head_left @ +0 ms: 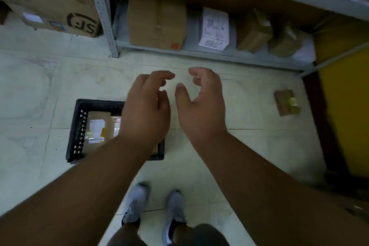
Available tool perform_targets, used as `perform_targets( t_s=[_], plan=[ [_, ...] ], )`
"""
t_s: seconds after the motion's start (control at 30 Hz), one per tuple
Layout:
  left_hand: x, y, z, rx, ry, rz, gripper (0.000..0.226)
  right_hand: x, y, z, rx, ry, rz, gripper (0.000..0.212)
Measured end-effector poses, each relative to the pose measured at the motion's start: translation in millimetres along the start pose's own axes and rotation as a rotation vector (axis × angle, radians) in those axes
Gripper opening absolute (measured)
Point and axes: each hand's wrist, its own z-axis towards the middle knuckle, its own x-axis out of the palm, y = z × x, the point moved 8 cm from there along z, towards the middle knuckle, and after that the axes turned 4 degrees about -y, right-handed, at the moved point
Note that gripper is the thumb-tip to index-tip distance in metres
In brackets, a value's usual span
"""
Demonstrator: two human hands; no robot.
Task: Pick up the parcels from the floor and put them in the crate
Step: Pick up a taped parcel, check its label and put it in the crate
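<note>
A black plastic crate stands on the floor left of centre, holding brown parcels with white labels. My left hand hovers above the crate's right side, fingers loosely curved and holding nothing. My right hand hangs beside it over bare floor, also empty with fingers relaxed. One small brown parcel with tape lies on the floor at the right, well apart from both hands.
A grey metal shelf runs along the back, carrying a cardboard box, a white labelled parcel and brown parcels. Stacked cartons stand at back left. A yellow panel bounds the right. My shoes are below.
</note>
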Motion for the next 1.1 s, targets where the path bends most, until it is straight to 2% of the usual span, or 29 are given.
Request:
perform_targets(
  t_s=[0.17, 0.33, 0.5, 0.63, 0.8, 0.93, 1.1],
  plan=[
    [-21.4, -142.7, -12.5, 0.220, 0.121, 0.004, 0.037, -121.4, 62.2, -14.4, -0.065, -0.214, 0.087, 0.034],
    [13.9, -233.7, -28.4, 0.327, 0.231, -0.001, 0.029, -218.7, 35.3, -38.4, 0.062, -0.353, 0.153, 0.034],
    [107.4, -299.6, -54.2, 0.401, 0.408, -0.022, 0.025, -324.2, -29.1, -51.0, 0.245, -0.556, 0.202, 0.029],
    [206.8, -350.2, -71.5, 0.438, 0.521, -0.077, 0.025, -410.0, -87.9, -42.4, 0.279, -0.670, 0.140, 0.030],
    [336.8, -395.6, -96.1, 0.402, 0.667, -0.139, 0.025, -500.1, -174.7, -15.8, 0.369, -0.697, 0.113, 0.033],
    [413.6, -422.3, -96.7, 0.330, 0.696, -0.145, 0.023, -558.6, -228.6, 20.3, 0.443, -0.670, 0.083, 0.043],
    [478.2, -442.0, -66.2, 0.298, 0.712, -0.099, 0.025, -586.0, -271.4, 76.5, 0.508, -0.630, 0.148, 0.050]
  ],
)
